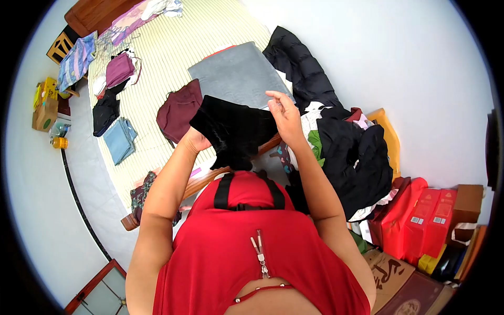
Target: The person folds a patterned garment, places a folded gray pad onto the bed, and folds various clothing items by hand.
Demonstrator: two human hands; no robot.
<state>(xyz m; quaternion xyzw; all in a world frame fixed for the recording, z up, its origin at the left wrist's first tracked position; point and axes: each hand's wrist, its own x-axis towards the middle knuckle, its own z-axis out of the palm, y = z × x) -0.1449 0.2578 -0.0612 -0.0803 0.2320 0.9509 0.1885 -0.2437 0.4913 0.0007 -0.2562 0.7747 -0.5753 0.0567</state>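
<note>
Hanging over the near edge of the bed [160, 58], black cloth [233, 128] is up in front of the person's chest, spread between both hands. Left hand [197, 140] grasps its left edge, fingers mostly hidden under the fabric. Right hand [286, 116] is at its right edge, fingers raised and partly bent; cannot tell if it pinches the cloth or only touches it.

Maroon garment [179, 111] lies on the bed just beside the cloth, far left. Gray blanket [236, 73] lies flat beyond both hands, with black puffer jacket [302, 65] at its right. Clothes pile [349, 152] sits right of right hand, mostly dark, some white and green. Red boxes [428, 220] stand near right, brown cartons [391, 275] nearer.

Left side of bed: folded blue jeans [120, 140], black garment [106, 113], purple cloth [120, 71] farther up. Chair [62, 48] at far left, patterned fabric [77, 62] draped over it.
</note>
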